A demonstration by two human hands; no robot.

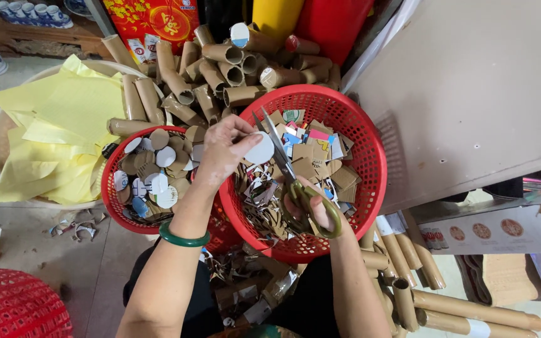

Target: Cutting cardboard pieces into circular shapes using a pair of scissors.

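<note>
My left hand (221,150) pinches a small white cardboard disc (260,149) over a large red mesh basket (370,156). My right hand (311,209) grips gold-handled scissors (281,153), whose open blades point up and touch the disc's right edge. Below them the basket holds square cardboard pieces and offcuts. A green bangle (184,240) circles my left wrist. A smaller red basket (113,194) to the left holds several round discs, white and brown.
A heap of brown cardboard tubes (220,69) lies behind the baskets, and more tubes (464,307) lie at lower right. Yellow paper sheets (57,138) fill a round tray at left. A grey board (471,87) stands at right. Another red basket (14,307) sits lower left.
</note>
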